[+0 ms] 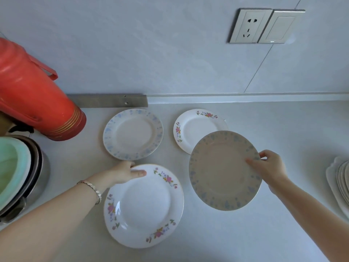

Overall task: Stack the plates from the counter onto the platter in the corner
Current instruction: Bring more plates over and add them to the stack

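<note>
Four plates show on the grey counter. My right hand (269, 166) grips the right rim of a blue-patterned plate (221, 171), held tilted above the counter and overlapping a small pink-flowered plate (196, 125) behind it. My left hand (125, 173) pinches the far-left rim of a large pink-flowered plate (145, 205) near me. Another blue-patterned plate (133, 134) lies flat at the back left, untouched. A white scalloped platter (334, 184) holding a stack of dishes sits at the right edge, partly cut off.
A red thermos (32, 95) leans at the left. Below it stands a stack of pots with a green bowl (13, 167). A metal strip (107, 100) runs along the wall base. A socket and switch (264, 25) are on the wall.
</note>
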Action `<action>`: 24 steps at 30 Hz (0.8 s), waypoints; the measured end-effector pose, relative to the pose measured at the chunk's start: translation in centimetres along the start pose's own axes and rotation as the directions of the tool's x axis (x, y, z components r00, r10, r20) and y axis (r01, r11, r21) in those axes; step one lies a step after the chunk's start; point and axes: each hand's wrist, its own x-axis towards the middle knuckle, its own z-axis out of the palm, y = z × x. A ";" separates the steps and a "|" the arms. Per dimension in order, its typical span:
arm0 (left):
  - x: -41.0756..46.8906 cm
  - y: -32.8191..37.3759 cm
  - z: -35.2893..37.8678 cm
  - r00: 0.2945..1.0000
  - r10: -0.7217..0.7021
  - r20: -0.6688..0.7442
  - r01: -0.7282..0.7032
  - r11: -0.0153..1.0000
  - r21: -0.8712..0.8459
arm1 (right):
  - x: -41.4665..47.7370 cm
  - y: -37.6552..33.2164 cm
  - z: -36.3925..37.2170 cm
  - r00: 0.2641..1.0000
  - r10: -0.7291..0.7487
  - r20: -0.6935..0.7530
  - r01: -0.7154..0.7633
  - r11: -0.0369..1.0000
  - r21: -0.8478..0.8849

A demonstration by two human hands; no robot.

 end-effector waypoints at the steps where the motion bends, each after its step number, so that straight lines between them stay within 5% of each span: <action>1: -0.2 0.4 0.1 1.000 0.019 -0.002 -0.019 0.999 -0.031 | -0.2 0.1 -0.6 1.000 -0.010 -0.010 0.009 1.000 -0.003; 6: -2.1 2.8 1.0 0.993 0.026 -0.112 -0.054 0.966 -0.254 | -0.9 1.5 -5.2 0.994 -0.039 -0.103 0.042 0.999 0.030; 11: -3.5 7.1 4.2 0.989 -0.074 -0.126 -0.019 0.789 -0.614 | -0.4 5.1 -11.5 0.973 0.061 -0.224 -0.033 0.992 0.125; 18: -4.9 17.2 12.1 0.966 -0.136 -0.218 -0.062 0.701 -0.710 | -0.4 12.0 -22.3 0.867 0.305 -0.394 -0.104 0.883 0.457; 24: -6.5 26.8 20.3 0.952 -0.152 -0.266 -0.094 0.683 -0.725 | 0.2 19.7 -31.4 0.777 0.486 -0.400 -0.142 0.755 0.640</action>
